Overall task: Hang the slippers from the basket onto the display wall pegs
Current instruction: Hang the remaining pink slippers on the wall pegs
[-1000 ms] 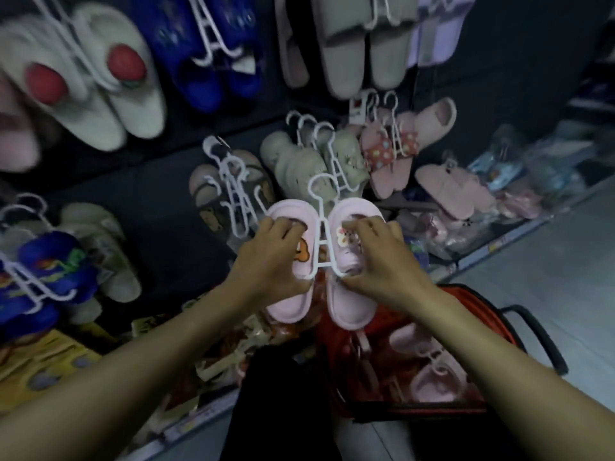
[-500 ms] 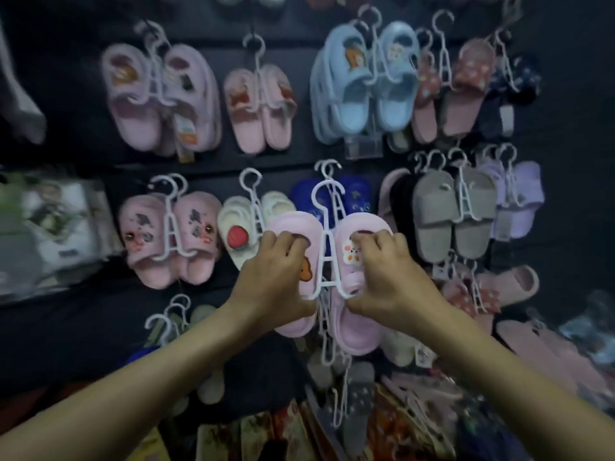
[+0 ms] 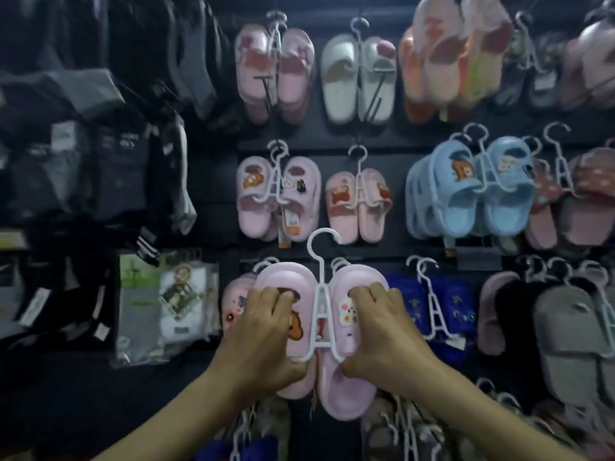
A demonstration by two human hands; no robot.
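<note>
Fingers of my left hand (image 3: 266,331) curl over one slipper and my right hand (image 3: 382,331) grips its mate. Together they hold the pink slippers (image 3: 342,394) on their white hanger (image 3: 321,314), raised before the display wall (image 3: 399,247). The hook (image 3: 324,241) stands free, just below a hung pink pair (image 3: 279,194). I judge aim matters now: keep the pair level, lift the hook over a peg, lower until it catches, then loosen. Which peg is free I cannot tell.
</note>
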